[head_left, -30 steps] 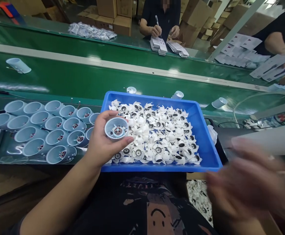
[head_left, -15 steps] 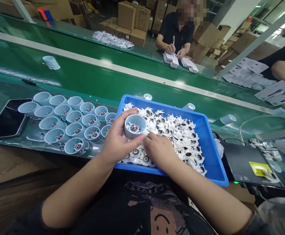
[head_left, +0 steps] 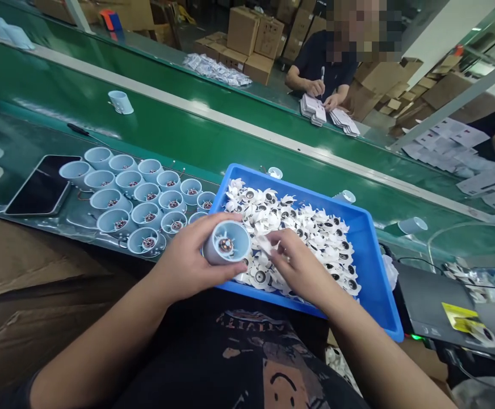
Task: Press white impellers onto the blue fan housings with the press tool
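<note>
My left hand (head_left: 187,262) is wrapped round a pale blue round fan housing (head_left: 226,242) with a small motor in its middle, held at the near left corner of a blue tray (head_left: 370,267). The tray is filled with several white fan impellers (head_left: 311,233). My right hand (head_left: 299,264) rests on the pile just right of the housing, fingers pinched on one white impeller (head_left: 265,244).
Several more pale blue housings (head_left: 137,196) stand in rows left of the tray, beside a dark phone (head_left: 43,184). A green conveyor belt (head_left: 179,133) carries loose housings (head_left: 120,102). A person writes on cards (head_left: 315,111) across the belt. A black device (head_left: 439,312) sits at right.
My right hand came in from the blurred right side and settled on the impeller pile, then pinched one. The view has shifted, so the tray sits further right.
</note>
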`<state>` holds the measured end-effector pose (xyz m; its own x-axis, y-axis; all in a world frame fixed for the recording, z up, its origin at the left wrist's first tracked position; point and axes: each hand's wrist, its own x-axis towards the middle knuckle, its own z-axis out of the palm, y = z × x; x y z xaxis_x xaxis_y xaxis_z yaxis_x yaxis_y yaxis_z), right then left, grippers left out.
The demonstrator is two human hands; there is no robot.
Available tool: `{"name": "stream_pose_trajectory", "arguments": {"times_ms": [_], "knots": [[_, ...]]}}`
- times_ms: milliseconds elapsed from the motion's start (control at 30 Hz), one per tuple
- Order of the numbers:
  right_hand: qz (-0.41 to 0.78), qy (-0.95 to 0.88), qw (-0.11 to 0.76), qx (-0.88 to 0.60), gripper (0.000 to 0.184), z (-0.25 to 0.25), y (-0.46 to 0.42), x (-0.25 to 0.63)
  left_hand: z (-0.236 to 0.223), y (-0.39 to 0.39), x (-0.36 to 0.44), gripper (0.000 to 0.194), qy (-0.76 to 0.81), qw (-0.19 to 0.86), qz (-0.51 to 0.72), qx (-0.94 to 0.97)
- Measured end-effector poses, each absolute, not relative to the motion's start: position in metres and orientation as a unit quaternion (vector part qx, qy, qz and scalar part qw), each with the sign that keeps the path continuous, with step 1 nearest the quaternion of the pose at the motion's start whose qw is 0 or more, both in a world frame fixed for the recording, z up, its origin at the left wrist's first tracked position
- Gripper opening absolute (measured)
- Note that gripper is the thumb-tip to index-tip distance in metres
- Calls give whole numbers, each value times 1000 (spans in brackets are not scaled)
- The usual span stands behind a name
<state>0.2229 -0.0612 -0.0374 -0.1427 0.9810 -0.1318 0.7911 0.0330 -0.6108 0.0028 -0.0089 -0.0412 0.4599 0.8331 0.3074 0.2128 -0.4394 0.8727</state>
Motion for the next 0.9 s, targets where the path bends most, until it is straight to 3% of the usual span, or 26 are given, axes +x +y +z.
{"name": "stream_pose_trajectory", "arguments": {"times_ms": [133, 267, 333, 500, 733, 800, 900], "knots": [[464, -621, 297, -557, 34, -33, -81, 232, -40, -17, 8, 46, 304, 298, 317, 848], [527, -557, 378, -518, 33, -26, -96, 227, -41, -19, 20, 60, 281, 266, 281, 878], [470, -590, 389, -529, 24, -18, -100, 221, -39, -20, 26, 55, 269, 264, 271, 886], [152, -764, 303, -549, 14, 0, -97, 204, -38, -28, 37, 28, 241, 215, 325, 889], [167, -766, 316, -534, 14, -1, -91, 209, -40, -35, 37, 25, 247, 136, 400, 872], [180, -770, 323, -520, 10, 2, -98, 218, -35, -30, 34, 31, 248, 145, 388, 876], [153, -789, 334, -493, 20, 4, -109, 227, -27, -21, 32, 46, 259, 126, 372, 882]]}}
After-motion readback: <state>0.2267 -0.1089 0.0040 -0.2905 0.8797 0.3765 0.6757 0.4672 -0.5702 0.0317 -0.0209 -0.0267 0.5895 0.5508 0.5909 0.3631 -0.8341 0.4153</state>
